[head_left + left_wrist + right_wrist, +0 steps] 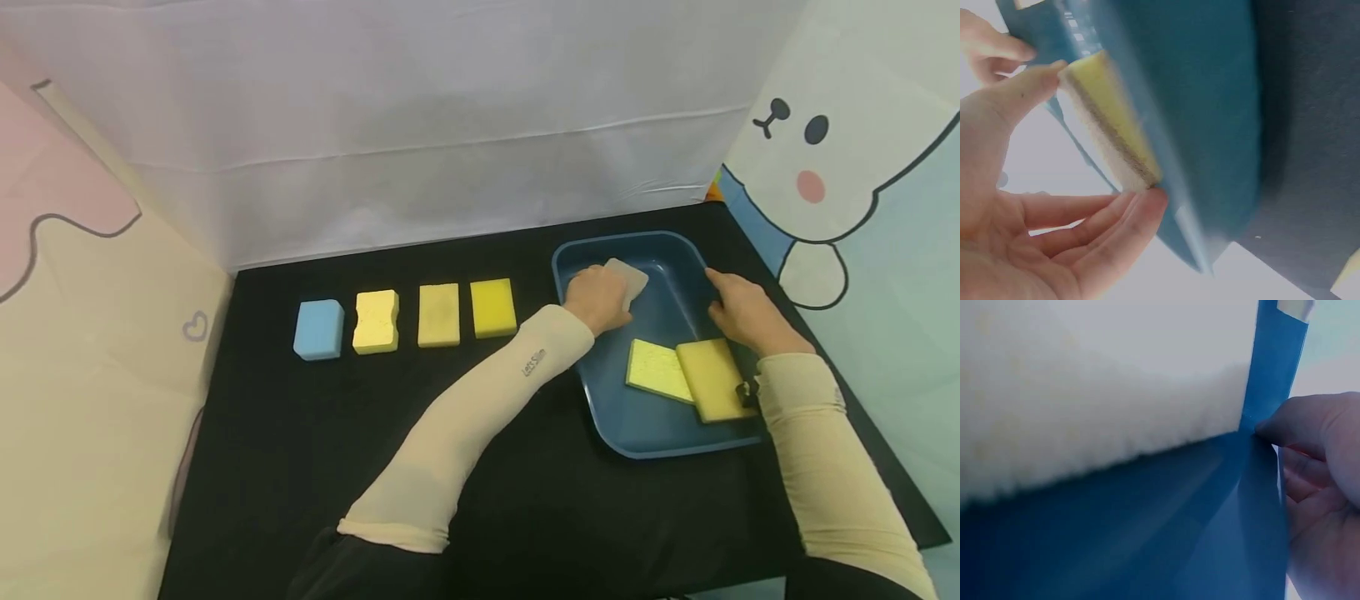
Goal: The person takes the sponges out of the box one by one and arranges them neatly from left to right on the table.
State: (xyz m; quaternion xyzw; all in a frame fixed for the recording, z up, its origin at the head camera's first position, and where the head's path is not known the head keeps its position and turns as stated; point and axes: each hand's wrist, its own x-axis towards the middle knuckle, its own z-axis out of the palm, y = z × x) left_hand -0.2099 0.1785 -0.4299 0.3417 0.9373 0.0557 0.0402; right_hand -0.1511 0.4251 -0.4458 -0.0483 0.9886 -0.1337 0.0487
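Note:
Over the far part of a blue tray (622,425), my left hand (596,300) pinches a sponge (632,282) between thumb and fingertips. The left wrist view shows that sponge (1113,119) with a yellow foam layer and a whitish layer. My right hand (753,315) grips the tray's right rim, with the thumb on the inner side of the wall (1266,369). Two more sponges lie in the near part of the tray: a bright yellow one (657,369) and a duller yellow one (712,383), touching or overlapping. A large pale sponge surface (1104,381) fills much of the right wrist view.
Left of the tray, a row stands on the black table (300,450): a blue sponge (318,330), a notched yellow sponge (377,322), a pale yellow one (438,316) and a bright yellow one (493,308). White cloth (450,192) hangs behind the table.

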